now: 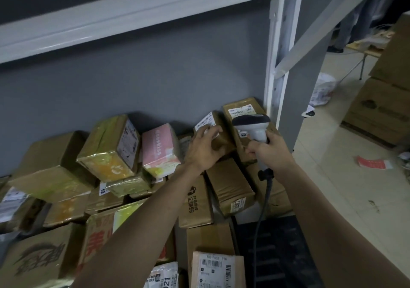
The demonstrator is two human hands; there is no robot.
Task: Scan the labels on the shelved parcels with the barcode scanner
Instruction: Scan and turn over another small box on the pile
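My right hand (269, 152) grips the handle of a grey and white barcode scanner (251, 124), whose dark head points left. Its cable (265, 196) hangs down along my forearm. My left hand (203, 146) holds a small brown parcel (218, 130) at the back right of the shelf, fingers curled over its top next to a white label (206, 121). The scanner head sits just right of that label. Behind it stands another brown parcel (244, 108) with a white label on top.
Many taped cardboard parcels fill the shelf, among them a pink box (158, 150) and a yellow-green box (111, 145). A white shelf post (274, 66) rises at the right and a white shelf beam (111, 23) runs overhead. Stacked cartons (381, 101) stand on the floor to the right.
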